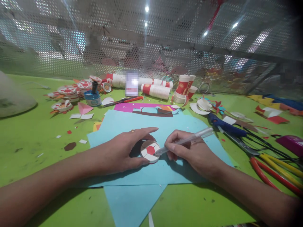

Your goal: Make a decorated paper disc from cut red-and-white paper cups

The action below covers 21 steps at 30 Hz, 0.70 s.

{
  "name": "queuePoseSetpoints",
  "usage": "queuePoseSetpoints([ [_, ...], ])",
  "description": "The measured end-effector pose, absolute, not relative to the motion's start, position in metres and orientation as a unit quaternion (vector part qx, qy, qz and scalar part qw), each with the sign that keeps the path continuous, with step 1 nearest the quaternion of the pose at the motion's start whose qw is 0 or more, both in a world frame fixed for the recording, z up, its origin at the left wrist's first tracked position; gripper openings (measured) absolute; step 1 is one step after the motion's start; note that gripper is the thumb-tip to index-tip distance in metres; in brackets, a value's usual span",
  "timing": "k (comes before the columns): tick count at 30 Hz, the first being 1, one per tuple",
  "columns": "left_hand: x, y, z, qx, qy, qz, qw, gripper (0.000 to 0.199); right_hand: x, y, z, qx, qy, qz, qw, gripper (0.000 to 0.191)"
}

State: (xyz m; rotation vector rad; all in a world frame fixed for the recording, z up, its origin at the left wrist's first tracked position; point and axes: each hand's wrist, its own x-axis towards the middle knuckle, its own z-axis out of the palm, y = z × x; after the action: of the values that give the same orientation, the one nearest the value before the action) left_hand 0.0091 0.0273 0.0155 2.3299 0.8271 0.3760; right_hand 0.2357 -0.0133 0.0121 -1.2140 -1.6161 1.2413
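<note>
A small round white disc (145, 155) with a red hexagon in its middle and thin dark lines running out from it lies on light blue paper (132, 126). The thumb and fingers of my left hand (127, 148) are curved round its left side, gripping it. In my right hand (187, 148) is a clear-barrelled pen (194, 136), pinched between thumb and fingers. The pen's tip meets the disc's face near the lower right edge of the hexagon. The blue paper rests in overlapping sheets on the green table.
Scissors with red and yellow handles (267, 170) and a blue-handled tool (227, 126) lie at the right. Behind the paper are red-handled scissors (130, 99), stacked paper cups (156, 91) and a blue jar (92, 100). Finished-looking discs (67, 90) and paper scraps lie at the left.
</note>
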Motion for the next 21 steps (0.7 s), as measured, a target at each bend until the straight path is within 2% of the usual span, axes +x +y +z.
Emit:
queuePoseSetpoints([
  [21,0.0093,0.0271,0.0168,0.887,0.315,0.143,0.304,0.072,0.2362,-0.0133,0.0116,-0.474,-0.626,0.490,0.378,0.013],
])
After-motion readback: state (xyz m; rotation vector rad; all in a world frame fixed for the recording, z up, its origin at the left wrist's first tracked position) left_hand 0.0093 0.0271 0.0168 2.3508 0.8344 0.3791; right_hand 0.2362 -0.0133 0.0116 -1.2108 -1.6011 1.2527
